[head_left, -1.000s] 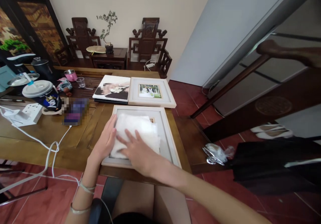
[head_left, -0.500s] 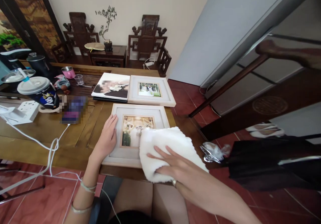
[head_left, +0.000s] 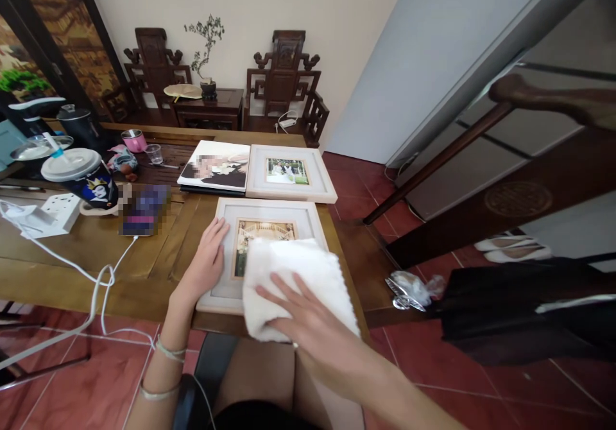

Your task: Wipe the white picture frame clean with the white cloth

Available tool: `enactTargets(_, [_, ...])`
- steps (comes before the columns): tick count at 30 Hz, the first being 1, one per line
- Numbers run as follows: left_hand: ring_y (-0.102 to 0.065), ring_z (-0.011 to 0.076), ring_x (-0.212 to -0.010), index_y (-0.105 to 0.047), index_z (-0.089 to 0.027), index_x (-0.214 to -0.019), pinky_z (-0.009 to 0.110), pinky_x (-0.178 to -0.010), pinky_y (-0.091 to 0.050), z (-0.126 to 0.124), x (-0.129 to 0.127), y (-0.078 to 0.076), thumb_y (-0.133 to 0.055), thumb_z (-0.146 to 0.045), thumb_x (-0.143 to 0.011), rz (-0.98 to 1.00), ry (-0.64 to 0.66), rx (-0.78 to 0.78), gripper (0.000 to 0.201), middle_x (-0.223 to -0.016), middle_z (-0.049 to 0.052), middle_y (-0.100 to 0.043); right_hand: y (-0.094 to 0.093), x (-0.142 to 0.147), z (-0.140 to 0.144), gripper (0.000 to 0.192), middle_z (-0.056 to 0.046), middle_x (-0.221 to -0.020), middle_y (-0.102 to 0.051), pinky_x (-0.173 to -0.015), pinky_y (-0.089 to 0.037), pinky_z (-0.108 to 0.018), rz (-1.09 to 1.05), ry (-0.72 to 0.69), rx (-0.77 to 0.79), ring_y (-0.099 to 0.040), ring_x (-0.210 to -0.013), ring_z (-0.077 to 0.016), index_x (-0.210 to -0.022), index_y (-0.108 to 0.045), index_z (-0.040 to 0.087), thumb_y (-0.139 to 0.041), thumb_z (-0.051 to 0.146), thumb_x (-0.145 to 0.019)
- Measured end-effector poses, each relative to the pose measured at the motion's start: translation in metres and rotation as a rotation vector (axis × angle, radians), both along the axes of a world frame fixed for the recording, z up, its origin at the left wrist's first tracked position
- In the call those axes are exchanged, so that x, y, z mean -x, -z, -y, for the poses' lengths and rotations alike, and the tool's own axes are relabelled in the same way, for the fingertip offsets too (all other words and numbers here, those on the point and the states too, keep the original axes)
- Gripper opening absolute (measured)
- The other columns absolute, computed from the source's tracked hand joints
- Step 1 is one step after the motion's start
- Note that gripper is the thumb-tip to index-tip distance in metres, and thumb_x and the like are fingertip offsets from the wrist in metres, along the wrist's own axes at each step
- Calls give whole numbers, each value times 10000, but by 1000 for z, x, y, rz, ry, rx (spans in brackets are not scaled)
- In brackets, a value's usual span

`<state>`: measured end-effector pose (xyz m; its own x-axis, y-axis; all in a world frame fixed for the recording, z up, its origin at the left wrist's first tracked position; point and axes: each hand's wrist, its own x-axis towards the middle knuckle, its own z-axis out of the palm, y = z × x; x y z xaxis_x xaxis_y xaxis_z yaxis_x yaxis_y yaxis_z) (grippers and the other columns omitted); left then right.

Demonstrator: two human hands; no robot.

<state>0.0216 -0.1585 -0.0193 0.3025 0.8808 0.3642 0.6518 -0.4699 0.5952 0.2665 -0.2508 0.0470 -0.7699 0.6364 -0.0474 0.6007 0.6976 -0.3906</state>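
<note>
A light wooden picture frame with a pale mat and a small photo lies flat near the table's front edge. My left hand grips its left side, fingers bent over the border. My right hand holds a thick white cloth against the lower right part of the frame. Its fingers are spread over the cloth, and the thumb sits by a bunched fold. The cloth covers much of the photo and the frame's lower right corner.
Behind lie another framed photo and a stacked photo panel. Left on the wooden table are a lidded drink cup, a blurred phone, a power strip and white cables. A dark wooden chair stands right.
My right hand has slid the white cloth left across the frame, covering more of the photo and uncovering table at the right. My left hand stays on the frame's left side.
</note>
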Motion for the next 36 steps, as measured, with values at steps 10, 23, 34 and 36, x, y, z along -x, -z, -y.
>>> enactTargets(10, [-165,261,-1449,-483,-241,-1355,560,-1123,-238,2,-3,-11,-345,-258,-966,-76,28,98,413,-1512,88,-355,7,-58,-13,572,-41,-1432,-464,-1151,-199,-555,-39,127,-121,-236,-1410,-213,-927,-684,199,-356,-52,-532])
enactTargets(23, [-173,248,-1449,-568,-230,-1258,581,-1110,-260,4,-4,-9,-346,-178,-943,-7,14,94,388,-1455,92,-441,17,-28,-131,652,-209,-1522,-262,-1112,-208,-601,15,350,-452,-91,-1425,-342,-1258,-514,51,-394,-114,-639])
enactTargets(34, [-246,213,-1425,-621,-223,-1185,503,-1145,-259,3,-4,-12,-320,-132,-929,53,48,54,406,-1390,69,-510,8,62,-154,678,-53,-1465,-430,-1116,-176,-608,111,7,-363,-216,-1417,-282,-1328,-494,202,-402,-111,-733])
enactTargets(36, [-248,213,-1425,-625,-200,-1175,503,-1146,-259,3,-2,-10,-319,-141,-935,64,44,47,393,-1389,83,-510,9,50,-154,662,-64,-1439,-465,-1115,-184,-593,123,40,-335,-239,-1411,-277,-1296,-533,205,-437,-102,-718])
